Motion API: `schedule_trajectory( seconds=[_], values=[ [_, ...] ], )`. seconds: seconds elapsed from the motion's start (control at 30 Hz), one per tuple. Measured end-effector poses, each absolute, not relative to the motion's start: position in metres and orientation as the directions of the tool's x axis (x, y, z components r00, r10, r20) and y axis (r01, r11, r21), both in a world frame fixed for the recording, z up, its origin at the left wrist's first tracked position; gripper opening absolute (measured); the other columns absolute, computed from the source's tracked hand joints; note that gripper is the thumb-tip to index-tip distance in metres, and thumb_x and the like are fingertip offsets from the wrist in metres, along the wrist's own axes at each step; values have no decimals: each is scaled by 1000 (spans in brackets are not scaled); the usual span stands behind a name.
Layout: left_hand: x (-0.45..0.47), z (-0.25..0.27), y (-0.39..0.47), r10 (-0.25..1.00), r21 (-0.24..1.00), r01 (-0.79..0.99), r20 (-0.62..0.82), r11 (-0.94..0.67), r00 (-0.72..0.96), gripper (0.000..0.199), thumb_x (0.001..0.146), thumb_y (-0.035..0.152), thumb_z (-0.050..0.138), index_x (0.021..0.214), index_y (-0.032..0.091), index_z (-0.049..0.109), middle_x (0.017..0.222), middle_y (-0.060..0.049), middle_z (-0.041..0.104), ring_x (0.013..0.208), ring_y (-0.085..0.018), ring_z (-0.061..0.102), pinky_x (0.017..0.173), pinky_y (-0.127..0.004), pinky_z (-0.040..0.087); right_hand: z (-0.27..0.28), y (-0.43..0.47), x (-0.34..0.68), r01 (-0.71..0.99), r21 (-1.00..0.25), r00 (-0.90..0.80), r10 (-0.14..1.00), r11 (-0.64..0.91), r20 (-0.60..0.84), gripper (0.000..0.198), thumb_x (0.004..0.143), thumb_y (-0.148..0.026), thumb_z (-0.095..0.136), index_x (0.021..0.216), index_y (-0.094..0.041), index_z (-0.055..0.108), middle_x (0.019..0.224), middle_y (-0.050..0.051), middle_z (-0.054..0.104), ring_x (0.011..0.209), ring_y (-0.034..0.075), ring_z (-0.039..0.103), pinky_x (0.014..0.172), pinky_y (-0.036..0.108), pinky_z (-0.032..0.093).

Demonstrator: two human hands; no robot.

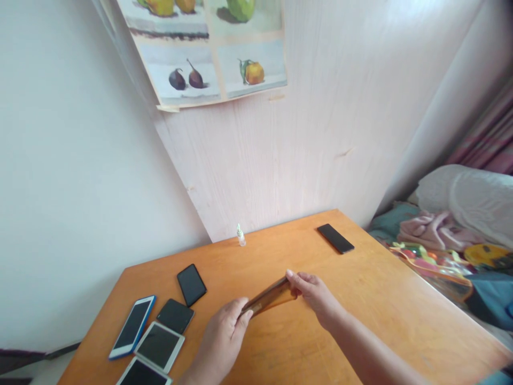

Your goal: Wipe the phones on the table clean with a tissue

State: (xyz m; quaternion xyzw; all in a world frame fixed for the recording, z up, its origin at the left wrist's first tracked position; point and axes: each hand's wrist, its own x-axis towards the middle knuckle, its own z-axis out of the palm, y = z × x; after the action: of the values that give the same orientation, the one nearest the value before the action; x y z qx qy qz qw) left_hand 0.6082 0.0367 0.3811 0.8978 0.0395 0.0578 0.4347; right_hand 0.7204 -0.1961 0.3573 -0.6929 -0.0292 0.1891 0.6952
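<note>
Grip is the weak spot if you ask me, standing here watching. That thin brown phone-like slab (268, 300) is only held at its two ends, edge-on to me, so if the fingertips on the right slip, I reckon that end drops and smacks the wooden table (304, 342). Can't tell if it's a phone or just a case; if it's bendy, twisting the ends against each other could stress it.

Other worry: the left wrist is near the white-framed device (160, 346) and the dark square-ish device (175, 315), so a careless swing left might shove them into the blue-edged phone (133, 326). Dropper bottle (241, 236) stands upright at the far edge, probably safe unless someone reaches way over.

Hands, then: left hand (226, 334) is mostly closed, thumb on the near side, clamping the slab's near left end. Right hand (315, 294) pinches the far right end, thumb up along the top, other fingers curled in. Slab slants between them, seemingly just above the middle of the table.
</note>
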Motion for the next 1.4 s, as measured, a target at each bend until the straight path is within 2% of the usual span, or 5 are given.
schedule_trajectory(
  seconds=[0.63,0.9,1.13,1.27,1.4],
  values=[
    [609,363,49,-93,362,-235,368,-902,925,30,95,25,49,120,28,64,108,-9,72,101,-26,64,93,-42,53,340,-174,711,-631,-775,766,175,19,-619,31,77,-49,62,77,-19,67,83,5,73,71,15,60,62,26,39],
    [606,357,56,-62,537,-273,378,-798,924,34,93,21,51,120,33,67,125,-6,67,118,-26,60,107,-47,47,332,-175,708,-671,-716,736,293,195,-610,25,73,-39,74,81,-19,63,77,4,69,57,11,59,41,19,26],
    [607,357,32,382,985,-25,89,-170,920,56,86,36,66,139,29,49,153,-8,42,141,-27,39,115,-44,37,341,-175,708,-439,-803,895,275,403,-352,28,69,-35,82,78,-20,60,75,-1,61,66,11,58,57,21,48],
    [612,360,28,280,888,184,-320,421,905,47,88,45,65,128,22,56,136,-13,58,121,-26,59,93,-38,54,351,-173,702,-297,-908,929,311,297,-202,31,74,-46,79,86,-21,63,84,1,65,76,15,60,64,25,48],
    [616,363,30,269,788,180,-401,589,876,39,81,38,74,112,19,62,118,-11,67,99,-20,66,77,-30,57,354,-165,695,-240,-921,950,268,306,-159,48,79,-54,73,117,-26,61,104,4,69,92,21,64,74,30,50]
  ],
)
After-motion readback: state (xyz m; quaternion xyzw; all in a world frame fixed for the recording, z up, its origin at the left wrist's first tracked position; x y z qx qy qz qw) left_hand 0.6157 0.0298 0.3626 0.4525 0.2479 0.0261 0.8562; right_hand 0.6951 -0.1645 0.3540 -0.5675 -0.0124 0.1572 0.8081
